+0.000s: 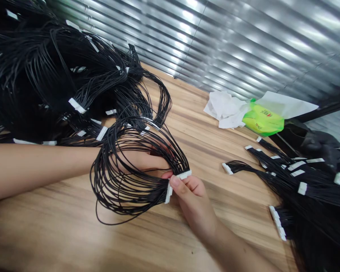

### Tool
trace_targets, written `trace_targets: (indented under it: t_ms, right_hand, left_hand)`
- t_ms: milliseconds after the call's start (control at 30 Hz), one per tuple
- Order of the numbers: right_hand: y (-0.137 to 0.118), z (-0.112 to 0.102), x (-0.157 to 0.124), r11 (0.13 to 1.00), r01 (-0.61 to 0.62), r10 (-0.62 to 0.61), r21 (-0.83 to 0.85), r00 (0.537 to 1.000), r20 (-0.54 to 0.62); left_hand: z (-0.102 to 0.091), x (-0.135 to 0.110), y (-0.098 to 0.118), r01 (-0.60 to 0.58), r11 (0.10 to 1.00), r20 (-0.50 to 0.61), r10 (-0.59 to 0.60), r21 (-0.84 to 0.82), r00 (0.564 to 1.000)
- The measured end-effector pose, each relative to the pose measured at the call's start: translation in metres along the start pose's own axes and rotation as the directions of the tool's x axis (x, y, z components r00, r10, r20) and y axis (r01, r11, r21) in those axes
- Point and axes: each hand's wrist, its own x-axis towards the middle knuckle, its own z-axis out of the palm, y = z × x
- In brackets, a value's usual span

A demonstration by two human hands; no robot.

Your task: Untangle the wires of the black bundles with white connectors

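Nearest the camera, over the desk's [73, 234] front edge, the right hand [194, 200] is pinching its fingers [176, 182] together on the two white connectors [169, 192] of a looped black wire harness [121, 177], while the left hand [143, 159] is reaching in behind the loop — strands are hiding whether its fingers are closed or apart. Holding this well is calling, I judge, for gripping the connector housings rather than the thin wires, with the loop lying flat and uncrossed. Farther off, more harnesses [300, 181] are lying at the right and a bigger heap [45, 75] is spreading at the left — beyond them a green bag [263, 121] and white paper [225, 109] are sitting by the ribbed metal wall [243, 37].
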Motion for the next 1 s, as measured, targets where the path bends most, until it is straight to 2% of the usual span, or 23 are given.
trace_targets:
  t_ms: [100,300,467,600,700,867,933,1000]
  right_hand:
    - [0.0003,0.0002,-0.0004,1.0,0.011,-0.011,0.016,1.0,0.014]
    - [0.0013,-0.002,-0.0017,1.0,0.015,-0.016,0.022,1.0,0.018]
    - [0.0029,-0.0037,-0.0001,1.0,0.017,-0.018,0.026,1.0,0.021]
    - [0.0044,-0.0041,0.0002,0.999,0.022,-0.023,0.03,1.0,0.019]
    - [0.0039,-0.0035,-0.0003,0.999,0.025,-0.026,0.045,0.999,0.029]
    - [0.001,-0.0013,-0.0019,0.999,0.011,-0.015,0.052,0.998,0.063]
    - [0.0014,-0.001,-0.0025,0.998,0.019,-0.022,0.054,0.998,0.053]
    - [0.0031,-0.0011,-0.0027,0.998,0.024,-0.026,0.058,0.999,0.034]
  left_hand:
    - [-0.0063,0.0044,0.0008,0.054,0.995,0.125,-0.043,-0.084,0.991]
    - [-0.0061,0.0059,0.0029,0.106,0.99,0.138,-0.094,-0.087,0.986]
    - [-0.0091,0.0073,-0.001,0.025,1.0,0.095,-0.025,0.0,0.995]
    - [-0.0109,0.0059,-0.0017,0.025,0.998,0.101,-0.031,0.06,0.994]
    - [-0.0084,0.004,0.0,0.069,0.998,0.095,-0.068,-0.002,0.993]
    - [-0.0047,0.0028,0.0029,0.21,0.956,0.24,-0.16,-0.204,0.958]
    - [-0.0043,0.0028,0.002,0.24,0.95,0.265,-0.184,-0.198,0.946]
    - [-0.0026,0.0029,-0.0006,0.185,0.972,0.226,-0.149,-0.144,0.963]
